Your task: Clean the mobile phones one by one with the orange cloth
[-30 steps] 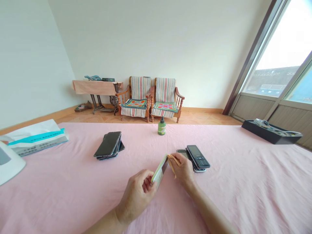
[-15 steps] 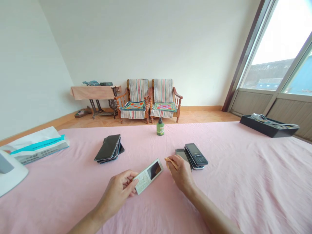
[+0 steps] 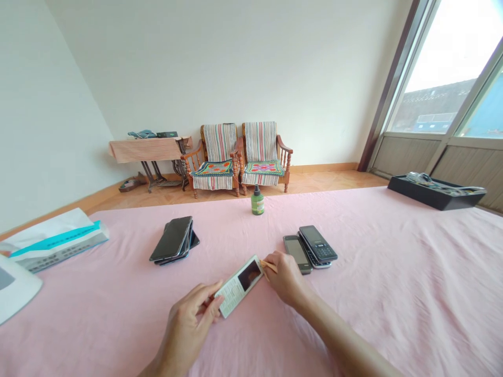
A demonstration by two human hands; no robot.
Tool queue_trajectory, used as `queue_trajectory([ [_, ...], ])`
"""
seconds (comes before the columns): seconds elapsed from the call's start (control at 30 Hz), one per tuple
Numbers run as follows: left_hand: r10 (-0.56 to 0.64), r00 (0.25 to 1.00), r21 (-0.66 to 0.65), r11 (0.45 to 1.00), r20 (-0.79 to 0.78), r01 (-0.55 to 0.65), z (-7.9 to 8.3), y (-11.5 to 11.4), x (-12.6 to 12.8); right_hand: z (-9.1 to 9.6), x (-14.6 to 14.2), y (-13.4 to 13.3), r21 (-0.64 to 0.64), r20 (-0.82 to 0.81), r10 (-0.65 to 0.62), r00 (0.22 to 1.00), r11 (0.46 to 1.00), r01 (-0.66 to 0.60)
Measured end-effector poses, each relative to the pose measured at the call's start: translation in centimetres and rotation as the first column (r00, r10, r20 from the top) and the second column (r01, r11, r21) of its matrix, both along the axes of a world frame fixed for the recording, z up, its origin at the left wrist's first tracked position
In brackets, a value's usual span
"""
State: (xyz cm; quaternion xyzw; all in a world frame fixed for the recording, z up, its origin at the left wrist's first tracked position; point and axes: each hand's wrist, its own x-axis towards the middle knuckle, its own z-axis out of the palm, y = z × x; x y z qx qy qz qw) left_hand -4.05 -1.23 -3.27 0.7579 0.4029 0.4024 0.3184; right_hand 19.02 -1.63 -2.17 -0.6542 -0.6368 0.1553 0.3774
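My left hand [image 3: 190, 319] is closed on the lower end of a white keypad mobile phone [image 3: 232, 294], thumb on its front edge. The phone is tilted, with its dark screen towards the upper right. My right hand [image 3: 286, 277] pinches a small tan stick [image 3: 269, 266], its exact kind unclear. The stick's tip is at the phone's upper right edge; whether it touches cannot be made out. Just beyond my right hand lie a grey mobile phone [image 3: 297, 252] and a stack of keypad phones [image 3: 319, 244].
A stack of dark smartphones [image 3: 173, 240] lies left on the pink cloth [image 3: 377, 293]. A green bottle [image 3: 257, 203] stands at the far middle. A black box [image 3: 436, 195] of cables sits far right; a tissue pack [image 3: 58, 238] and a white object [image 3: 18, 288] are at left.
My right hand has moved left with the stick, bringing its tip to the phone's upper edge. The grey phone behind that hand is now more exposed. The view has shifted slightly.
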Motion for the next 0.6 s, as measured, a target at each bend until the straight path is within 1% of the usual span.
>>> queue_trajectory([
  [0.17,-0.014,1.000,0.043,0.999,-0.007,0.014,0.1,0.0,-0.1,0.3,-0.3,0.2,-0.004,0.052,-0.014,0.999,1.000,0.015],
  [0.33,-0.030,0.999,0.068,0.997,-0.021,0.031,-0.2,0.1,-0.1,1.1,-1.0,0.4,0.013,0.050,0.020,0.999,1.000,-0.021],
  [0.5,-0.019,1.000,0.044,0.999,0.006,0.019,-0.2,-0.1,0.0,0.5,-0.8,0.3,-0.061,0.119,-0.009,0.993,0.998,0.016],
  [0.6,-0.023,1.000,0.015,1.000,0.007,0.023,-0.3,-0.1,0.0,0.1,-0.8,0.0,-0.082,0.165,-0.019,0.986,0.996,0.033],
])
